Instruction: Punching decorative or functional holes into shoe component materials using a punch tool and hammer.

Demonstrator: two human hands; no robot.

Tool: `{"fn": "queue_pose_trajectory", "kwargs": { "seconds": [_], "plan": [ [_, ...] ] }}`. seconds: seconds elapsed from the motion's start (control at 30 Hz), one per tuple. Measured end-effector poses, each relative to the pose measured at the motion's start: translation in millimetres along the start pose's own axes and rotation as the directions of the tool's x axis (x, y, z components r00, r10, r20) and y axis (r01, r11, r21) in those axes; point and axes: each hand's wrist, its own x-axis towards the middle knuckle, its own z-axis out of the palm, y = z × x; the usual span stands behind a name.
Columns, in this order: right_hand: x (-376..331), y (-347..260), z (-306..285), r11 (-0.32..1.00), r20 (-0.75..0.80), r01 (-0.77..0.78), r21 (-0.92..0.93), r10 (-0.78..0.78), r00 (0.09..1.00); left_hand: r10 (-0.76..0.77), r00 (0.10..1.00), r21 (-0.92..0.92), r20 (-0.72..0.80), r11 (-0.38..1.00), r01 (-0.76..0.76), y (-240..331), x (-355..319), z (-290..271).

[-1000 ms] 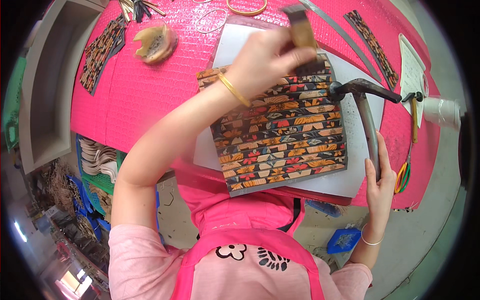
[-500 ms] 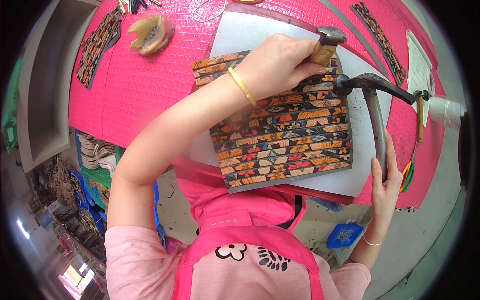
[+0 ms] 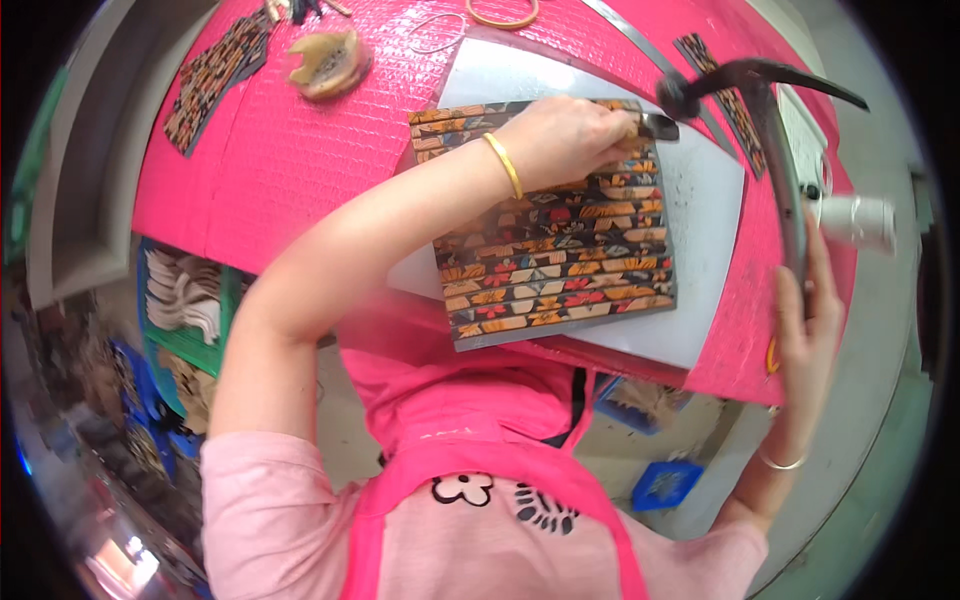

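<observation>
— One head view, looking down: what surface is the person working at?

— A table [image 3: 290, 170] covered in bright pink textured sheeting, with a pale grey cutting mat [image 3: 710, 200] laid on it. On the mat lies one patterned sheet [image 3: 560, 260] in orange, black and red bands, its near edge close to the table's front edge. A grey floor shows at right, and under the table at left stands a green crate [image 3: 190, 300] of pale pieces.

— And the hands?

— Left hand [image 3: 570, 135] is closed around a small metal punch [image 3: 655, 125], pressing it to the far right corner of the patterned sheet; a gold bangle [image 3: 503, 165] sits on that wrist. Right hand [image 3: 810, 310] is wrapped around the handle of a hammer [image 3: 765, 120], whose dark head is raised above the table's far right side, well apart from the punch.

— What else can be counted on the table?

— Two further patterned strips, one [image 3: 210, 75] at far left and one [image 3: 725, 85] at far right. One tan, shell-like lump [image 3: 328, 62] lies near the far edge, with two rings beside it, a thin wire one [image 3: 435, 32] and an orange one [image 3: 503, 14]. One white cylinder [image 3: 860, 220] sits at the right rim. Two blue containers [image 3: 665, 480] show on the floor below.
</observation>
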Motion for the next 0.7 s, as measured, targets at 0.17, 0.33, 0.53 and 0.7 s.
{"fn": "queue_pose_trajectory", "kwargs": {
  "seconds": [0.17, 0.33, 0.53, 0.7],
  "plan": [
    [-49, 29, -7, 0.982, 0.187, -0.166, 0.094, 0.146, 0.971, -0.022, 0.999, -0.015, -0.032, 1.000, 0.021, -1, 2, 1],
    [-82, 57, 32, 0.913, 0.376, -0.402, 0.074, 0.347, 0.859, -0.080, 0.996, -0.089, -0.027, 0.993, 0.078, -4, 2, -6],
    [-96, 74, 37, 0.887, 0.388, -0.451, 0.101, 0.383, 0.838, -0.353, 0.929, -0.441, -0.108, 0.855, 0.274, 8, -1, -12],
    [-92, 74, 41, 0.911, 0.340, -0.406, 0.075, 0.359, 0.869, -0.297, 0.955, -0.210, 0.012, 0.933, 0.293, 6, -1, -7]
  ]
}}
